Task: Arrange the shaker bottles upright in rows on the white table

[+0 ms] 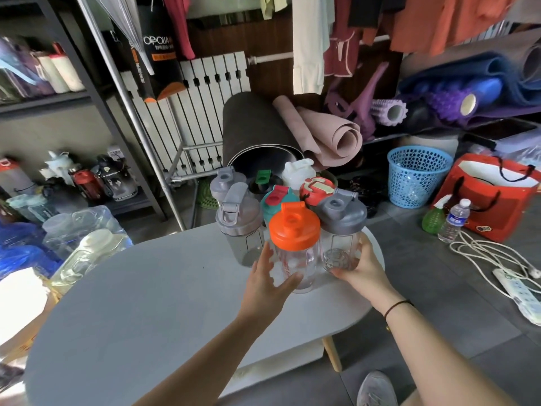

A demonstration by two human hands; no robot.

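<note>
The bottles (238, 221) stand packed tight at the table's (146, 288) far edge. The left hand (270, 276) wraps round the orange bottle (294, 230), and the right hand (361, 268) grips the clear grey-lid bottle (341, 212) close to the right edge. A hard push might knock the back ones off the far edge.

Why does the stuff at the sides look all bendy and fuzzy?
Head view: the wide-angle lens makes straight things lean and fan out, like the radiator slats; head view edges smear, so the shelf bottles at left look fuzzy; the orange-lidded bottle in the middle is sharpest; light is soft, shadows on the white table faint.
</note>
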